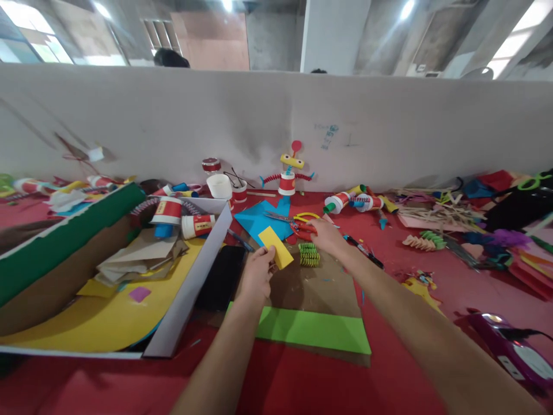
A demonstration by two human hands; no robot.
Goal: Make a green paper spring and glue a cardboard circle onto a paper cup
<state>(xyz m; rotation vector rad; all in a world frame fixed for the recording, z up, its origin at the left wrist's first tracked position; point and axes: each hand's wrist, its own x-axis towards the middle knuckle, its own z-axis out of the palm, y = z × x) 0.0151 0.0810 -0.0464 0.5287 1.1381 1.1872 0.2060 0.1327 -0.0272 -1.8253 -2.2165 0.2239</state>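
Near edge: a bright green strip (313,331) lies crosswise on the brown board (332,288), which rests on the red table (298,383).

Just beyond, the left hand (259,274) holds a yellow paper piece (276,248) above the board. Grip: thumb on top, other fingers curled under, pinched narrow on the left long edge. The paper's long axis slants from far left to near right; most of it projects rightward, clear of the fingers. A dark phone-like slab (221,276) lies just left of this hand.

To the right of the yellow paper, apart from it, a pleated green paper spring (309,255) sits on the board; neither hand touches it.

Farther out, the right hand (325,231) is at the handle end of the scissors (298,218). Long axis runs roughly left–right, blades pointing left over the blue paper (254,219). Relative to the yellow paper, the scissors lie beyond and slightly right; the right hand is the nearer one to the handles. Its fingertips meet the red loop; finger opening is hidden, so a firm grip cannot be told from a touch.

Farthest: a paper-cup figure (287,183) stands upright before the pale partition (173,127).
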